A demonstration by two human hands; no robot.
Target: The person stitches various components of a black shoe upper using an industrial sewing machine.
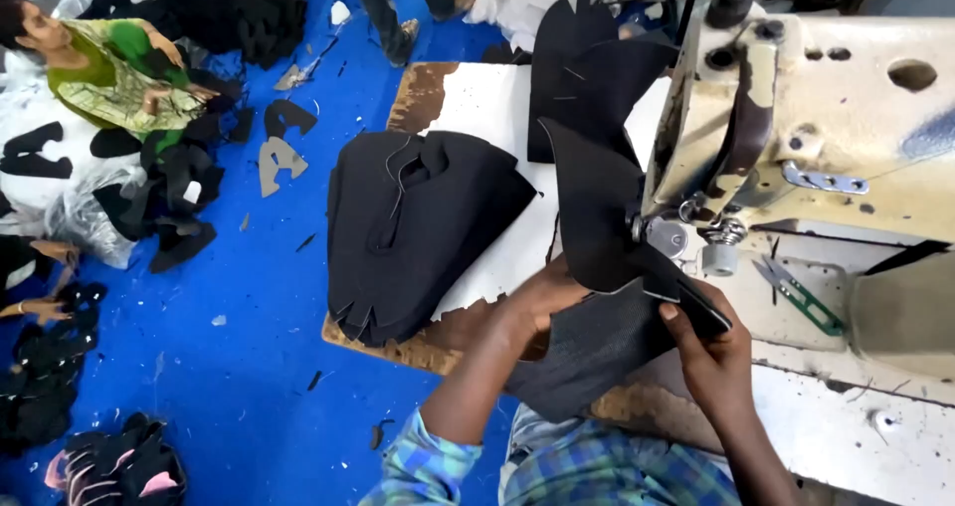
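My left hand point(542, 302) and my right hand point(708, 352) both grip a black cut fabric piece point(597, 217) at the needle area of a cream sewing machine point(836, 118). The piece stands up and fans out in dark flaps in front of the machine head. A grey-black part of it point(587, 352) hangs down over the table edge between my hands. My right thumb presses the piece's edge near the presser foot. To the left lies a stack of black cut pieces point(413, 227) on the worn white table top point(497, 108).
Small green-handled thread snips point(796, 292) lie on the machine bed. On the blue floor point(249, 367) sit scattered black pieces and a grey cut-out point(279, 160). A seated person in green point(109, 68) works at the upper left; another person's legs point(398, 8) stand at the top.
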